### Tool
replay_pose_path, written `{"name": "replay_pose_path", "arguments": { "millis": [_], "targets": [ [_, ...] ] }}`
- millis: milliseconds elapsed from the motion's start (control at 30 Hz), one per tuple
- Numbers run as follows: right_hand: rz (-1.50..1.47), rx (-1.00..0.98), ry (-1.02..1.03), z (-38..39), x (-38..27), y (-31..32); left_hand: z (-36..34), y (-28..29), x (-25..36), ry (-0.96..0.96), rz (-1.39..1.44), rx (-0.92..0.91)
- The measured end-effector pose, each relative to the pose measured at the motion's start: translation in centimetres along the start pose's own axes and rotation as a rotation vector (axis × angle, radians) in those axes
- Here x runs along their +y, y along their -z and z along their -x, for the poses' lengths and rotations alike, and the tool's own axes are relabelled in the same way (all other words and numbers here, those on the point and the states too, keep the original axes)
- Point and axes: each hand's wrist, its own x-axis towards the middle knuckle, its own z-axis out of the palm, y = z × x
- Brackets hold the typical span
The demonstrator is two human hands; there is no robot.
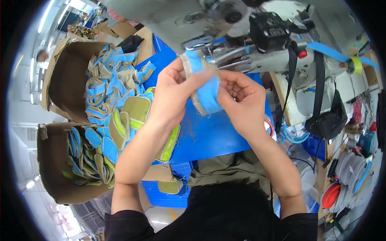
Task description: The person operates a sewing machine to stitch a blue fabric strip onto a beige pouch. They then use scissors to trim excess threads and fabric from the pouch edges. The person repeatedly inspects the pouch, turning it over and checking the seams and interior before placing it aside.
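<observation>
Both my hands hold a curved strip of fabric (206,93), blue along the middle with beige edges, just in front of the sewing machine (235,52). My left hand (173,90) pinches its left side, thumb laid across the blue band. At the right edge, my right hand (243,96) grips the strip between thumb and curled fingers. The strip is raised above the blue table (209,134). Behind it is the machine's metal presser and guide area, partly covered by the strip and my fingers.
On the left, a cardboard box (66,76) spills blue-and-beige strips (108,80). A second box (52,160) holds sewn pieces, with green-and-beige panels (136,108) heaped beside it. A blue tape (329,50) runs to the machine from the right; reels (348,168) stand at far right.
</observation>
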Motion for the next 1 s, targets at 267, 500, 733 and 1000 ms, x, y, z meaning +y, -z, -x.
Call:
{"name": "replay_pose_path", "arguments": {
  "millis": [267,500,733,1000],
  "targets": [
    [-0.057,-0.004,0.035,0.2,1.0,0.2,0.3,1.5,-0.2,0.281,0.304,-0.063],
    [-0.045,-0.049,0.028,0.1,1.2,0.7,0.3,0.6,-0.9,0.105,0.172,-0.018],
    [-0.017,-0.081,0.003,0.3,1.0,0.7,0.5,0.3,-1.1,0.055,0.186,0.004],
    [-0.141,-0.115,-0.148,0.4,-1.2,0.5,-0.1,0.4,-1.2,0.034,0.243,0.009]
  ]
}}
